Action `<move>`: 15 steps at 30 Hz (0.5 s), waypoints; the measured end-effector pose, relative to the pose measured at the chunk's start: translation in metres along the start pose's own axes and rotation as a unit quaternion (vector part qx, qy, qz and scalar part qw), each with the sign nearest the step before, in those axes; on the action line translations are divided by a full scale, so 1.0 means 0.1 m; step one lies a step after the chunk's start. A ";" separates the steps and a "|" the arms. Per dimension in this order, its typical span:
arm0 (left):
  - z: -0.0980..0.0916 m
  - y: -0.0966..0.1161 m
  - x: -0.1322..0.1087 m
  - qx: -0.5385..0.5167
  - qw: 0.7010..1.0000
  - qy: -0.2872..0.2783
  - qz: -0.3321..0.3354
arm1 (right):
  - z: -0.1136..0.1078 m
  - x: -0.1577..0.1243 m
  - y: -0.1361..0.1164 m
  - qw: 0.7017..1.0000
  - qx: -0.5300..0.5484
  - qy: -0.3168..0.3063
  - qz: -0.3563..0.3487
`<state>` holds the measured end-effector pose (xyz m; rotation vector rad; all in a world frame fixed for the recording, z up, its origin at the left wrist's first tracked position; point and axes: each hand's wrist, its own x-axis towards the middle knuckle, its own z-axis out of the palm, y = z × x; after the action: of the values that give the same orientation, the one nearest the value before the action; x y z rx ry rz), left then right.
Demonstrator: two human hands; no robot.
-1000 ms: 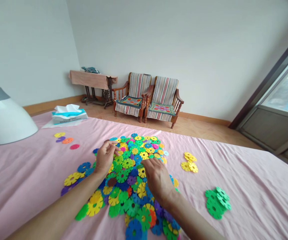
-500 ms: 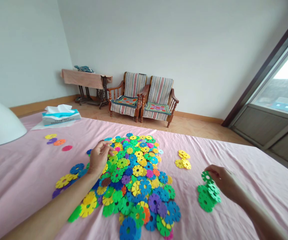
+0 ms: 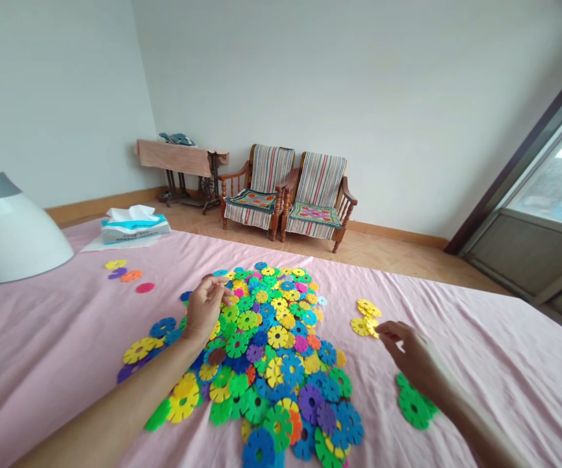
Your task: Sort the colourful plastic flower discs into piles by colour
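A big heap of plastic snowflake discs (image 3: 277,337) in green, blue, yellow, purple, orange and pink lies on the pink cloth. My left hand (image 3: 206,305) is over the heap's left upper part, its fingers loosely curled and apart, with no disc visible in them. Right of the heap, my right hand (image 3: 410,351) reaches the edge of a small cluster of yellow discs (image 3: 366,317). Its fingertips meet the nearest yellow disc, while the thumb stays apart. Below that wrist lies a cluster of green discs (image 3: 414,406), partly hidden by the forearm.
A few loose discs, among them an orange disc (image 3: 131,276) and a pink disc (image 3: 145,287), lie at the left. Behind them are a tissue box (image 3: 136,229) and a white appliance (image 3: 15,227). Two wooden armchairs (image 3: 319,195) stand beyond the table.
My right hand has left the green cluster, where a green disc was at its fingertips, and moved up and left to the yellow discs. My left hand keeps its place over the heap.
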<state>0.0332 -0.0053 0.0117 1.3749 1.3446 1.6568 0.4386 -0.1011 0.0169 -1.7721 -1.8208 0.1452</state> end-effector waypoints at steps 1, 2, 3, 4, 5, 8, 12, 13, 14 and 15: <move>0.00 0.01 0.00 -0.001 1.000 0.000 0.000 | 0.08 0.03 -0.16 1.000 0.010 -0.012 -0.026; 0.00 0.01 -0.01 -0.002 1.000 0.000 0.000 | 0.15 0.06 -0.31 0.998 0.021 -0.018 -0.050; 0.01 0.02 -0.01 -0.003 1.000 0.000 0.000 | 0.22 0.10 -0.47 0.997 0.029 -0.027 -0.070; 0.01 0.03 -0.01 -0.005 1.000 -0.001 0.000 | 0.29 0.15 -0.62 0.995 0.034 -0.032 -0.089; 0.01 0.04 -0.02 -0.006 1.000 0.000 0.001 | 0.35 0.20 -0.76 0.993 0.037 -0.035 -0.102; 0.02 0.06 -0.02 -0.008 1.000 0.002 0.002 | 0.52 0.38 -1.13 0.989 0.031 -0.059 -0.132; 0.02 0.07 -0.02 -0.007 1.000 0.004 -0.001 | 0.69 0.63 -1.51 0.987 -0.040 -0.101 -0.121; 0.01 0.08 -0.02 -0.006 1.000 0.005 -0.002 | 0.73 0.69 -1.58 0.986 -0.065 -0.112 -0.108; 0.01 0.08 -0.02 -0.005 1.000 0.005 -0.002 | 0.77 0.74 -1.64 0.984 -0.084 -0.123 -0.096; 0.01 0.08 -0.02 -0.004 1.000 0.004 -0.003 | 0.80 0.78 -1.69 0.983 -0.097 -0.131 -0.083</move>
<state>0.0361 -0.0094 0.0179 1.3594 1.3446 1.6636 0.2571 -0.0206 0.0555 -1.7881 -2.2300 0.1437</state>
